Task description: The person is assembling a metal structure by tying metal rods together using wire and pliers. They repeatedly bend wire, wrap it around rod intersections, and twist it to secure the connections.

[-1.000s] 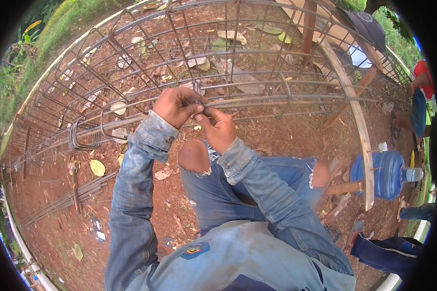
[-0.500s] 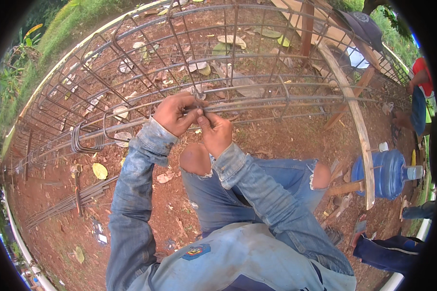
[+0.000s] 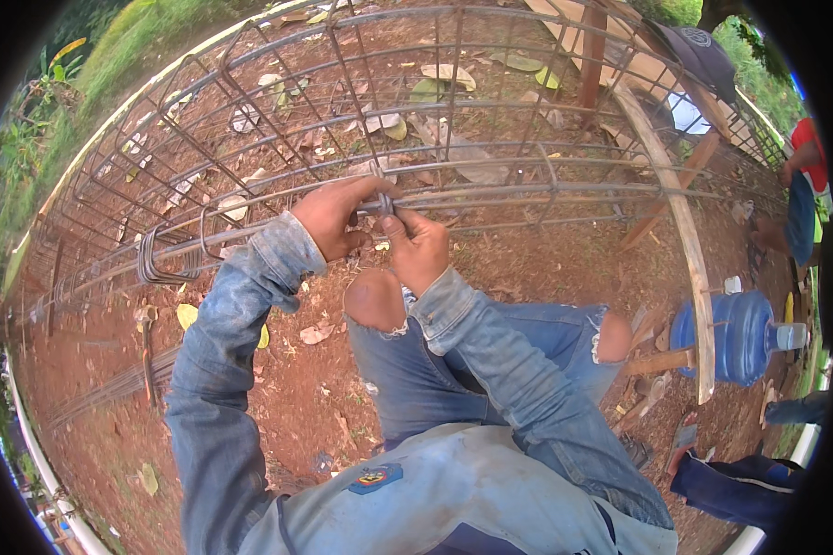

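A long cage of steel rebar [image 3: 278, 148] with bent stirrups stretches across the scene in front of me. My left hand [image 3: 329, 219] straddles the near lengthwise bars. Its index finger reaches over the top and its thumb sits lower, curled around the bars. Close beside it, my right hand [image 3: 421, 250] pinches with thumb and index finger at a stirrup [image 3: 386, 205] where it meets these bars. Whether a thin wire lies between those fingertips is too small to tell. Farther left, a bunch of bent stirrups [image 3: 153, 257] hangs on the same bars.
A wooden stick [image 3: 683, 240] slants across the cage's right part. Beyond it stand a blue water jug [image 3: 727, 338] and another person in red [image 3: 810, 153]. Steel rods [image 3: 111, 393] and a wooden-handled tool [image 3: 148, 365] lie on the soil at left. A dark cap [image 3: 699, 55] rests at the far right.
My left thumb has come away from the right fingertips, and the left index finger now reaches over the stirrup. The left forearm has swung outward to the left. My right hand has barely moved.
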`<control>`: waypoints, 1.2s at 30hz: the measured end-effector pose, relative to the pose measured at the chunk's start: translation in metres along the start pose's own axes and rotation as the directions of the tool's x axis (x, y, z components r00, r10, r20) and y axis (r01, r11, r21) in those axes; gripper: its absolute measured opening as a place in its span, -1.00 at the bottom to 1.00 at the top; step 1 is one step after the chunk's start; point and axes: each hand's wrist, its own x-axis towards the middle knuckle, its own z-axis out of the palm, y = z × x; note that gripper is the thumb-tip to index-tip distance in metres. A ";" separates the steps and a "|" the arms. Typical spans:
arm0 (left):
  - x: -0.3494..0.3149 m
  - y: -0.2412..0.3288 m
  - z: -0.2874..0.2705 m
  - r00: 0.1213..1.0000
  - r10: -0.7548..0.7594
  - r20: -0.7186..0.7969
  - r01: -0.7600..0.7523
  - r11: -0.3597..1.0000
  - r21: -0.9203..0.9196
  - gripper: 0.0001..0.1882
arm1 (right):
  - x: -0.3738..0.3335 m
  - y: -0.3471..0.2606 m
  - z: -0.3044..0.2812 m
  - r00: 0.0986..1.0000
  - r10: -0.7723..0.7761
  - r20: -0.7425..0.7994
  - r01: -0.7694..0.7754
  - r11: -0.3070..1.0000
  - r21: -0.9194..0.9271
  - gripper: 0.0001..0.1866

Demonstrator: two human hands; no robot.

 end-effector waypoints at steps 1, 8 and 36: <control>-0.001 0.000 0.001 0.999 0.040 -0.018 -0.037 0.991 0.132 -0.31 | 0.001 0.004 0.000 1.000 0.002 0.003 -0.002 1.000 -0.001 -0.76; -0.008 -0.007 0.007 0.976 -0.186 -0.114 0.218 0.833 0.508 -0.19 | 0.004 -0.003 -0.001 0.995 0.076 0.060 -0.073 0.996 -0.053 -0.72; 0.023 -0.021 -0.045 0.911 -0.215 0.351 0.168 0.973 0.158 -0.66 | 0.005 0.001 -0.001 1.000 0.011 0.027 -0.010 0.999 -0.039 -0.74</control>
